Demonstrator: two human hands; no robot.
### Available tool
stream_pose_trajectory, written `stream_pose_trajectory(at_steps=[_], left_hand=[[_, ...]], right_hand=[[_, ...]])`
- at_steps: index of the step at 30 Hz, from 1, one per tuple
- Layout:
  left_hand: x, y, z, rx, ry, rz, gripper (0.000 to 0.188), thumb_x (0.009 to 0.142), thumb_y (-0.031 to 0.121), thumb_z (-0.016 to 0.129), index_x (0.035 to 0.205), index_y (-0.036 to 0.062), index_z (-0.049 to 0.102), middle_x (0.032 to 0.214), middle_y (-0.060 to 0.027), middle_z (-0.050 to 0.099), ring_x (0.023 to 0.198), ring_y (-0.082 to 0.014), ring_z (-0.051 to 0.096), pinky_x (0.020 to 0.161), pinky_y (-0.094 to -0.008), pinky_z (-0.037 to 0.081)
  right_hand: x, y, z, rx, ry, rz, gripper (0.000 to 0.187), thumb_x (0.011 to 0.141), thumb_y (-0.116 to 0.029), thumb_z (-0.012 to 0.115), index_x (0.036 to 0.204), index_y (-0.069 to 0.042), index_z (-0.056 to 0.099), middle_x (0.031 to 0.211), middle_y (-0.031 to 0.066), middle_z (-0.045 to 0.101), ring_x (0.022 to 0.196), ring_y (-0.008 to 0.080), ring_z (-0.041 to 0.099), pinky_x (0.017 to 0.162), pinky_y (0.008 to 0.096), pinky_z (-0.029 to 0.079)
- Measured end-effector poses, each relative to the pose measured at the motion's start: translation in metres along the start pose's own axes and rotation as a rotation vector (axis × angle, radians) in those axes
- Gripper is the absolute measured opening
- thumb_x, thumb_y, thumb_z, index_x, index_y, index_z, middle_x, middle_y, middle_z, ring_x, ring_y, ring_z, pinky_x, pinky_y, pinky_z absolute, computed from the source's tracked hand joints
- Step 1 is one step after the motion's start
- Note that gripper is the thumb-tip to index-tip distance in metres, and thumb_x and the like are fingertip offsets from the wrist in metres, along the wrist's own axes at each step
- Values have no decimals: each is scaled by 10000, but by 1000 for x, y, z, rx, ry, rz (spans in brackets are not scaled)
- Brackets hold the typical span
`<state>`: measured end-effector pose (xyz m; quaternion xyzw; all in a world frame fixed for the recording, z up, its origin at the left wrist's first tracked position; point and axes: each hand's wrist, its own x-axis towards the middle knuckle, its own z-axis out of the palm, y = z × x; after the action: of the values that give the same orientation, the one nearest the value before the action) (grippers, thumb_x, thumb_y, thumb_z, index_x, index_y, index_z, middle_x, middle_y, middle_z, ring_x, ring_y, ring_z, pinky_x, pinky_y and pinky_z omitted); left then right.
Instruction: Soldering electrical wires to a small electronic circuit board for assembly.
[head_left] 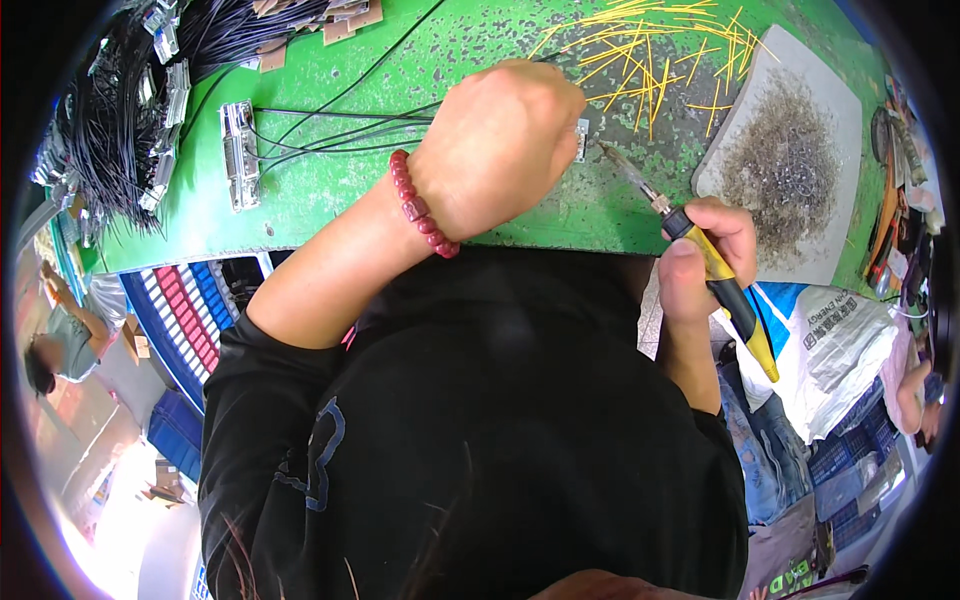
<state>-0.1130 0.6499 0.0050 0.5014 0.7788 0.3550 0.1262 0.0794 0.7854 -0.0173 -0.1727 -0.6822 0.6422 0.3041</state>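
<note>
My right hand grips a yellow-and-black soldering iron. Its metal tip points up and left, a short way from a small silvery metal piece that shows past the fingers of my left hand. My left hand is closed, with a red bead bracelet on its wrist. Thin black cables run into it from a metal connector block lying to its left. The fingertips of my left hand are hidden under the hand.
Bundles of black cables with metal ends lie at the left of the worn green table. Many thin yellow tubes are scattered at the back. A grey board bearing dark crumbs is at the right, with tools beyond. Other people sit at both sides.
</note>
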Motion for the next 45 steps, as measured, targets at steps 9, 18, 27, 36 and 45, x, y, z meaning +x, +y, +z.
stream_pose_trajectory(at_steps=[9,18,27,36,45], left_hand=[[1,2,-2,5,-25,-2,69,751,12,632,737,-13,570,729,-153,585,735,-364,584,662,-421,485],[5,2,-8,76,-148,25,87,799,55,606,780,-11,552,771,-166,570,785,-395,575,679,-457,473],[11,3,-13,114,-218,14,134,804,92,624,768,3,531,780,-159,568,808,-394,578,678,-468,472],[11,4,-14,153,-255,-18,142,807,115,639,793,4,552,803,-160,583,823,-394,586,683,-475,477],[11,4,-13,141,-243,-17,130,798,107,633,785,7,550,795,-158,581,816,-393,587,681,-471,479]], right_hand=[[2,-2,-1,6,-67,16,316,834,-195,744,1011,-7,563,811,11,526,673,59,428,614,216,329],[2,-3,-1,-47,-83,13,319,831,-201,745,1009,-4,567,802,9,526,667,57,432,604,215,332],[2,-5,0,-80,-89,59,284,816,-152,724,1003,0,573,804,10,535,668,54,439,607,212,343],[2,-3,2,-102,-112,23,273,823,-138,719,1003,0,567,813,21,543,673,62,449,612,215,350],[1,2,2,10,-30,-46,311,842,-184,729,1009,5,546,808,22,539,678,66,443,622,219,348]])
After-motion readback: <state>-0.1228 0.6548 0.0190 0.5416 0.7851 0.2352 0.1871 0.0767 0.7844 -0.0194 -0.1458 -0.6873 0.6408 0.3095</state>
